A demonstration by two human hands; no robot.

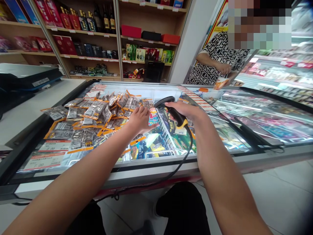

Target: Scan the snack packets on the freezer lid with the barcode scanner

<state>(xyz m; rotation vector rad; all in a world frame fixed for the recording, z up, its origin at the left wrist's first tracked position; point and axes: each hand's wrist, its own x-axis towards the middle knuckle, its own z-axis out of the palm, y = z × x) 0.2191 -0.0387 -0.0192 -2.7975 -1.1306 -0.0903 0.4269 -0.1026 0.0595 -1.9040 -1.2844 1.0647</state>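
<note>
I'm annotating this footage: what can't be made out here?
All in the head view:
Right hand: most fingers hidden by the scanner and hand itself.
Whatever lies under the left hand: hand covers it.
Fine print on packets: too small.
Goods at far right: blurred.

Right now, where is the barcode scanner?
In the head view, the barcode scanner is just right of centre, held in the right hand over the freezer, with the pile of packets to its left.

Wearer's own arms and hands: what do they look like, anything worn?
Left hand and right hand: no gloves, no watch or bracelet visible. Left forearm and right forearm: bare, no sleeves or markings in view.
</note>
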